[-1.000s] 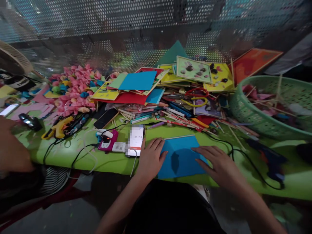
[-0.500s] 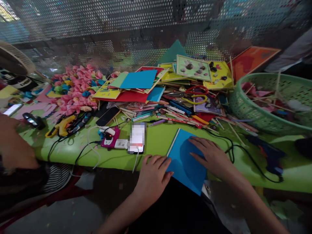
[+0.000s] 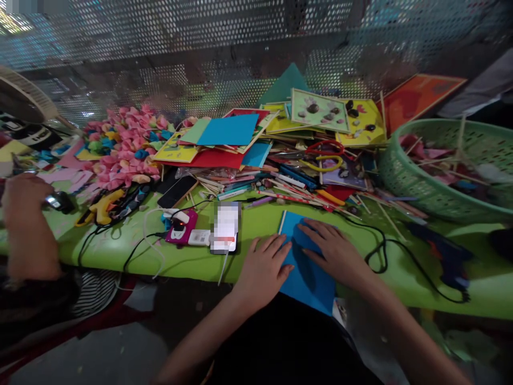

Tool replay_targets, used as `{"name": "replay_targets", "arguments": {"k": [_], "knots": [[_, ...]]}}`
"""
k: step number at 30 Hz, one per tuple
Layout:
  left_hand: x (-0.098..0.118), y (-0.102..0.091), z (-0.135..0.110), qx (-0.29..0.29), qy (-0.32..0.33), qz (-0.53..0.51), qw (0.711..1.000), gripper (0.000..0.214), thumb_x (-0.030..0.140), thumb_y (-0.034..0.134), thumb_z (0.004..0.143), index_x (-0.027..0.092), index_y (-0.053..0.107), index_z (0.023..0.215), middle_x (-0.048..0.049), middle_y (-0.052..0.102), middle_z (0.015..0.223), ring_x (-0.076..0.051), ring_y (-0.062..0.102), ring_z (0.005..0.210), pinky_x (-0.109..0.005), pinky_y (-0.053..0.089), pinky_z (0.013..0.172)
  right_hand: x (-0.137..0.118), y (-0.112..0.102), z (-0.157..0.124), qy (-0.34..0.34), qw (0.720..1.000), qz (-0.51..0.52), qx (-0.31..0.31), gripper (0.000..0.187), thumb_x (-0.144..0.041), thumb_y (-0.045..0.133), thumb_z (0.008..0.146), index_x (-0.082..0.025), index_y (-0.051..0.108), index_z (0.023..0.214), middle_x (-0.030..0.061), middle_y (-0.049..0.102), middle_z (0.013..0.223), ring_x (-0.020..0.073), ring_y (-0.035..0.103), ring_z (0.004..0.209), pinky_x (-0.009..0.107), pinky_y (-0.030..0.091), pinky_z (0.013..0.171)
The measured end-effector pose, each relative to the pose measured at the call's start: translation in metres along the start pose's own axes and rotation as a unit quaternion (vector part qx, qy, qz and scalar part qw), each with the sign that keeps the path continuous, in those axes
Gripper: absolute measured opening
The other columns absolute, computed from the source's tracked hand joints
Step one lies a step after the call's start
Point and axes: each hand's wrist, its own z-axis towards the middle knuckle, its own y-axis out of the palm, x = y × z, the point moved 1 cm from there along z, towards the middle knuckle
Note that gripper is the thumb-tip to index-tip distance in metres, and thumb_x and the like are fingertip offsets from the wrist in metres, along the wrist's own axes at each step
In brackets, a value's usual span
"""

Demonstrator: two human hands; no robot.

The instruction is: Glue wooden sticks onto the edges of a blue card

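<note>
A blue sheet of paper (image 3: pixel 306 278) lies on the green table (image 3: pixel 264 224), turned at an angle, its near corner hanging over the front edge. My left hand (image 3: pixel 264 267) rests flat on the sheet's left edge, fingers stretched out. My right hand (image 3: pixel 334 251) presses flat on the upper part of the sheet, fingers spread. Neither hand grips anything. A phone (image 3: pixel 225 227) lies just left of my left hand.
Behind the sheet: a heap of coloured paper, cards and sticks (image 3: pixel 280 155), pink paper flowers (image 3: pixel 120 144), a green basket (image 3: pixel 444 166) at right. A black cable (image 3: pixel 385 251) and a glue gun (image 3: pixel 444 254) lie right. Another person's hand (image 3: pixel 24 203) works at left.
The blue sheet has been turned from square-on to slanted and pulled toward the table's edge. My left hand moved back onto its left edge; my right hand shifted left.
</note>
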Motion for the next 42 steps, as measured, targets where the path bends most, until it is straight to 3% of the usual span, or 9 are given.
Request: {"name": "replay_targets", "arguments": {"k": [6, 10, 13, 17, 23, 30, 37, 40, 42], "knots": [[-0.007, -0.002, 0.006, -0.001, -0.010, -0.003, 1.000, 0.045, 0.041, 0.045, 0.107, 0.023, 0.052, 0.148, -0.0065, 0.050, 0.159, -0.027, 0.048, 0.145, -0.058, 0.038, 0.119, 0.010, -0.007, 0.023, -0.049, 0.998, 0.042, -0.014, 0.052, -0.039, 0.051, 0.102, -0.028, 0.048, 0.153, 0.0105, 0.054, 0.156, 0.0296, 0.053, 0.140, 0.056, 0.046, 0.112], [-0.012, -0.004, 0.010, 0.022, -0.023, 0.002, 0.999, 0.045, 0.037, 0.043, 0.107, 0.021, 0.051, 0.149, -0.0078, 0.052, 0.157, -0.026, 0.047, 0.146, -0.056, 0.036, 0.121, 0.020, -0.015, 0.037, -0.042, 0.996, 0.078, 0.021, 0.047, -0.038, 0.050, 0.102, -0.024, 0.056, 0.147, 0.0124, 0.065, 0.143, 0.0288, 0.062, 0.130, 0.051, 0.052, 0.107], [-0.014, -0.002, 0.008, 0.028, -0.037, 0.014, 0.999, 0.047, 0.037, 0.044, 0.107, 0.020, 0.049, 0.150, -0.0086, 0.051, 0.158, -0.027, 0.045, 0.148, -0.057, 0.037, 0.121, 0.021, -0.017, 0.039, -0.042, 0.996, 0.069, 0.023, 0.044, -0.036, 0.049, 0.102, -0.023, 0.060, 0.143, 0.0130, 0.065, 0.143, 0.0295, 0.062, 0.130, 0.052, 0.051, 0.107], [-0.014, -0.002, 0.000, 0.008, -0.038, 0.025, 0.999, 0.050, 0.040, 0.048, 0.106, 0.020, 0.048, 0.151, -0.0084, 0.049, 0.160, -0.029, 0.042, 0.149, -0.058, 0.036, 0.122, 0.017, -0.012, 0.021, -0.040, 0.999, 0.002, -0.006, 0.046, -0.036, 0.049, 0.102, -0.021, 0.058, 0.144, 0.0121, 0.059, 0.151, 0.0325, 0.058, 0.134, 0.055, 0.050, 0.107], [-0.008, -0.010, -0.006, -0.003, -0.028, 0.035, 0.999, 0.050, 0.043, 0.043, 0.107, 0.023, 0.046, 0.153, -0.0060, 0.048, 0.161, -0.029, 0.038, 0.152, -0.059, 0.032, 0.123, 0.009, -0.014, -0.021, 0.050, 0.992, -0.102, 0.051, 0.044, -0.042, 0.046, 0.102, -0.025, 0.061, 0.141, 0.0107, 0.068, 0.140, 0.0339, 0.065, 0.122, 0.056, 0.049, 0.102], [0.020, -0.004, -0.027, -0.041, 0.048, 0.000, 0.998, 0.056, 0.051, 0.038, 0.107, 0.025, 0.040, 0.156, -0.0043, 0.039, 0.166, -0.028, 0.032, 0.155, -0.058, 0.030, 0.126, -0.005, -0.032, -0.050, 0.124, 0.978, -0.158, 0.052, 0.042, -0.045, 0.043, 0.103, -0.023, 0.067, 0.129, 0.0126, 0.074, 0.121, 0.0336, 0.070, 0.100, 0.050, 0.052, 0.080], [0.016, 0.007, -0.018, -0.051, 0.005, -0.030, 0.998, 0.068, 0.062, 0.039, 0.103, 0.029, 0.032, 0.161, -0.0086, 0.032, 0.169, -0.032, 0.030, 0.156, -0.065, 0.029, 0.124, -0.018, -0.038, -0.062, 0.085, 0.991, -0.105, 0.021, 0.045, -0.049, 0.039, 0.106, -0.020, 0.073, 0.113, 0.0098, 0.076, 0.100, 0.0274, 0.072, 0.084, 0.045, 0.052, 0.077], [0.010, 0.010, -0.009, -0.040, -0.006, -0.032, 0.999, 0.066, 0.062, 0.039, 0.103, 0.028, 0.036, 0.160, -0.0084, 0.035, 0.168, -0.032, 0.032, 0.155, -0.065, 0.026, 0.124, -0.015, -0.039, -0.059, 0.064, 0.995, -0.067, 0.026, 0.040, -0.046, 0.041, 0.106, -0.021, 0.072, 0.112, 0.0099, 0.075, 0.103, 0.0280, 0.072, 0.092, 0.045, 0.052, 0.081], [0.006, 0.010, -0.003, -0.027, -0.009, -0.031, 0.999, 0.063, 0.059, 0.039, 0.104, 0.027, 0.038, 0.159, -0.0080, 0.038, 0.166, -0.031, 0.035, 0.154, -0.063, 0.027, 0.125, -0.009, -0.038, -0.054, 0.063, 0.996, -0.050, 0.046, 0.038, -0.044, 0.044, 0.106, -0.020, 0.069, 0.122, 0.0115, 0.075, 0.115, 0.0298, 0.070, 0.105, 0.046, 0.052, 0.088]]}}
